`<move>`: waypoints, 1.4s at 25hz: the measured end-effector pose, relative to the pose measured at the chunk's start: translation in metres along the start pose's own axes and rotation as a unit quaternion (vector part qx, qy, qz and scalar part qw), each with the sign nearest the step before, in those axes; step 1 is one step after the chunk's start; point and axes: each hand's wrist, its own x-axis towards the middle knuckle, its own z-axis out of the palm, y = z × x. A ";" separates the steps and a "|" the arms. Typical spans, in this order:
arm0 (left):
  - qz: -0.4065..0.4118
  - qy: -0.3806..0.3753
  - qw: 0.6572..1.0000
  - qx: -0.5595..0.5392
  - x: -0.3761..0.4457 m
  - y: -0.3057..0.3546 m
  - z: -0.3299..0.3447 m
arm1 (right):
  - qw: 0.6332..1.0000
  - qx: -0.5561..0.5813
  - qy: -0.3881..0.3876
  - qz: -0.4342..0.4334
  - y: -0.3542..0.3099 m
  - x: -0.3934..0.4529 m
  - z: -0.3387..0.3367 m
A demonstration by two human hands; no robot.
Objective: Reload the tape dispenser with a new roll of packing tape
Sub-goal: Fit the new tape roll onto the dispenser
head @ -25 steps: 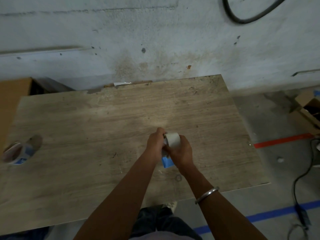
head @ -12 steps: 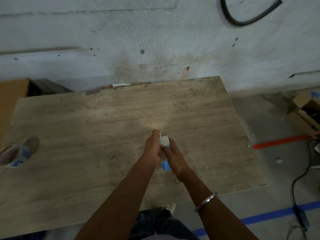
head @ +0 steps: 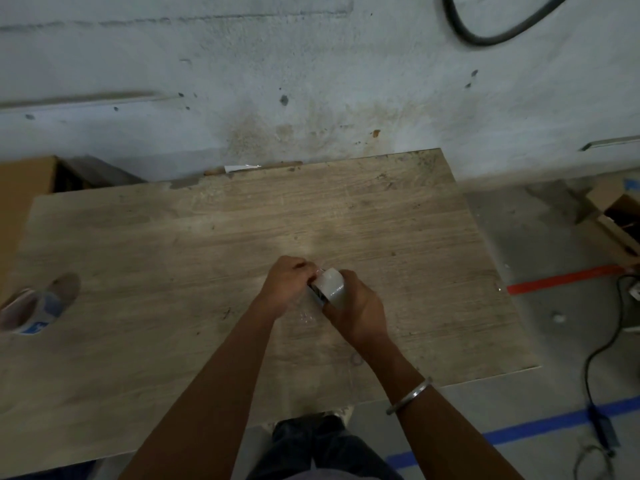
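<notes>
1. Cardboard box [head: 620, 220] at right edge of frame, flaps open, dark inside; contents not legible.
2. Second brown box [head: 24, 192] at upper left, behind table corner; only its outer face visible.
3. Wooden table [head: 173, 254] filling centre of frame, set against stained concrete wall [head: 311, 81].
4. Tape roll [head: 330, 284] just right of frame centre, above table, pale and glossy, held between both hands.
5. Right hand [head: 356, 313] clamped around roll from lower right, fingers wrapped on its outer face.
6. Left hand [head: 285, 289] pressed against roll's left side, fingers curled closed at its edge; exact pinch point too blurred to tell.
7. Dark part of dispenser [head: 317, 294] visible between hands, mostly hidden by fingers.
8. Metal bangle [head: 410, 394] on right wrist, lower right of centre.
9. Another roll [head: 33, 311] at far left edge of table, lying tilted, blue label on its side, well apart from hands.
10. Black hose [head: 485, 32] looped on wall, upper right.
11. Red tape line [head: 561, 280] and blue tape line [head: 540, 426] on floor at right.
12. Black cable [head: 602, 348] trailing down floor at right edge.
13. White scrap [head: 242, 168] at table's far edge, by wall.
</notes>
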 end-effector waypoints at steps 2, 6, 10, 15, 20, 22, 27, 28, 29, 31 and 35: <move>-0.010 -0.034 0.999 -0.009 0.005 -0.003 -0.007 | 1.000 -0.008 0.003 -0.023 0.008 -0.002 -0.005; -0.060 -0.071 0.994 -0.056 0.004 -0.005 -0.007 | 0.997 0.038 -0.010 -0.071 0.029 -0.010 -0.012; -0.105 -0.087 0.987 -0.090 0.011 -0.019 0.001 | 0.993 0.065 -0.037 -0.094 0.042 -0.012 -0.022; -0.128 0.010 0.990 -0.052 0.017 -0.045 0.025 | 0.991 0.107 -0.054 -0.062 0.049 -0.018 -0.033; -0.071 0.065 0.989 0.114 0.017 -0.051 0.035 | 0.983 0.174 -0.056 -0.019 0.054 -0.023 -0.036; -0.056 0.072 0.989 0.114 0.014 -0.046 0.039 | 0.960 0.270 -0.037 0.057 0.061 -0.026 -0.036; -0.120 0.004 0.988 -0.096 0.009 -0.046 0.043 | 0.952 0.263 -0.119 0.101 0.076 -0.025 -0.053; -0.123 -0.003 0.985 -0.118 0.005 -0.046 0.041 | 0.963 0.216 -0.131 0.095 0.074 -0.023 -0.058; -0.119 -0.007 0.985 -0.127 0.004 -0.048 0.040 | 0.972 0.167 -0.141 0.081 0.070 -0.020 -0.063; -0.094 -0.007 0.987 -0.126 -0.002 -0.044 0.038 | 0.985 0.075 -0.149 0.042 0.059 -0.012 -0.067; 0.057 0.074 0.993 -0.066 -0.017 -0.018 0.021 | 0.996 -0.005 -0.087 -0.021 0.039 0.004 -0.063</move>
